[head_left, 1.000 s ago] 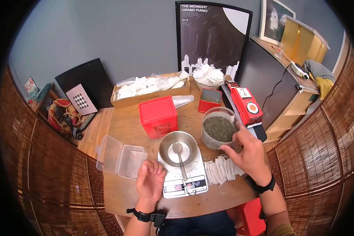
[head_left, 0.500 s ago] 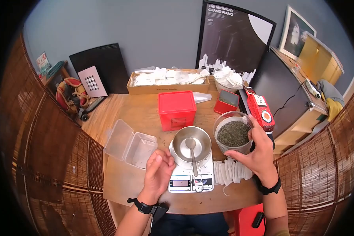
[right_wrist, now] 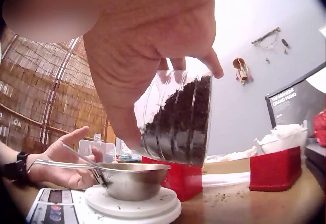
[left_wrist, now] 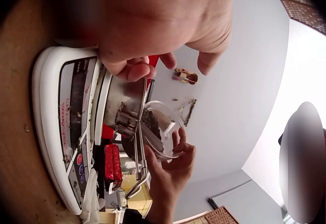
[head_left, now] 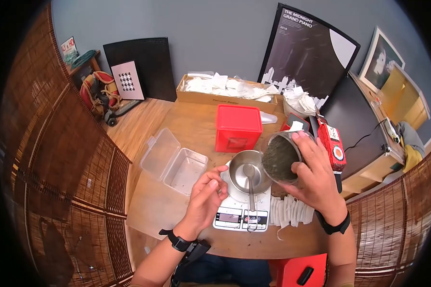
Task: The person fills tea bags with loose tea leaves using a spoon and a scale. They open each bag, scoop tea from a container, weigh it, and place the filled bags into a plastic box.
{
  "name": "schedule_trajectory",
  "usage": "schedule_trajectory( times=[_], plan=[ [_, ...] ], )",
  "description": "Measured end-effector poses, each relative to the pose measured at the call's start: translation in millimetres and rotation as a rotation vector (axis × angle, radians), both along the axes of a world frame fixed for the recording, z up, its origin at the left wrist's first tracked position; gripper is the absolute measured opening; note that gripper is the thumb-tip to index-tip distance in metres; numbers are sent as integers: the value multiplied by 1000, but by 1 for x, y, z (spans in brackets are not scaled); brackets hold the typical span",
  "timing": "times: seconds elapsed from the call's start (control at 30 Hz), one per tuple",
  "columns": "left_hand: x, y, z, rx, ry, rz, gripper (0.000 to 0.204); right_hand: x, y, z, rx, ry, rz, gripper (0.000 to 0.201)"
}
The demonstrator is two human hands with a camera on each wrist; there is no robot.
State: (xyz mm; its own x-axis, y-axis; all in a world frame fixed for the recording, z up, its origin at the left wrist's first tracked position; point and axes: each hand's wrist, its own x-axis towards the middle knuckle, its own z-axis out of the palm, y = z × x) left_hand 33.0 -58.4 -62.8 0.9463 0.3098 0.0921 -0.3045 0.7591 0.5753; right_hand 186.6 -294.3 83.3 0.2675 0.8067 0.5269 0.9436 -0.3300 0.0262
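My right hand [head_left: 316,174] grips a clear plastic jar [right_wrist: 178,155] by its side, fingers and thumb spread round it. Dark dried leaves [head_left: 278,158] fill much of the jar, which is tilted with its mouth toward a small steel pan [head_left: 238,179]. A metal spoon [head_left: 251,189] lies in the pan, its handle over the rim. Under the pan is a white kitchen scale [head_left: 258,228]. To the left of the pan, my left hand [head_left: 203,203] hovers with loosely bent fingers and holds nothing; its fingertips are close to the pan's rim.
Filled white pouches [head_left: 292,210] lie right of the scale. An open clear plastic box [head_left: 189,173] stands left, a red lidded container [head_left: 238,128] behind the pan. Farther back are a cardboard box [head_left: 220,99], a bowl of white pouches [head_left: 299,101] and a red packet [head_left: 331,146].
My right hand has brought the jar toward the pan and tipped it from nearly upright to the left. The left hand stays beside the pan. The head view has shifted left.
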Motion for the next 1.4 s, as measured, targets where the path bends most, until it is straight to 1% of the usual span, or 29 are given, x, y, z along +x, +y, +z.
schedule_trajectory(
  times=[0.03,0.17,0.27,0.33,0.37,0.43,0.53,0.9,0.97,1.4],
  plan=[
    [0,0,0,0,-1,-5,25,0,1,1,-48,-25,12,47],
    [-1,-1,3,6,9,-10,25,0,7,3,-103,-77,38,46],
    [-1,-1,5,12,16,-8,25,0,9,2,-126,-108,37,40],
    [-1,-1,5,18,12,-10,25,1,10,1,-120,-154,46,27],
    [0,0,6,25,9,-13,25,1,11,1,-121,-153,47,27],
    [0,-1,6,26,10,-14,26,1,12,1,-124,-204,58,15],
    [0,-1,6,30,9,-16,27,0,13,4,-137,-208,59,10],
    [0,0,8,51,-8,-22,27,1,16,1,-141,-276,88,13],
    [-1,0,11,-5,5,-36,13,1,17,1,-141,-287,89,13],
    [-1,0,12,-9,0,-44,13,3,18,3,-132,-323,102,17]
  ],
)
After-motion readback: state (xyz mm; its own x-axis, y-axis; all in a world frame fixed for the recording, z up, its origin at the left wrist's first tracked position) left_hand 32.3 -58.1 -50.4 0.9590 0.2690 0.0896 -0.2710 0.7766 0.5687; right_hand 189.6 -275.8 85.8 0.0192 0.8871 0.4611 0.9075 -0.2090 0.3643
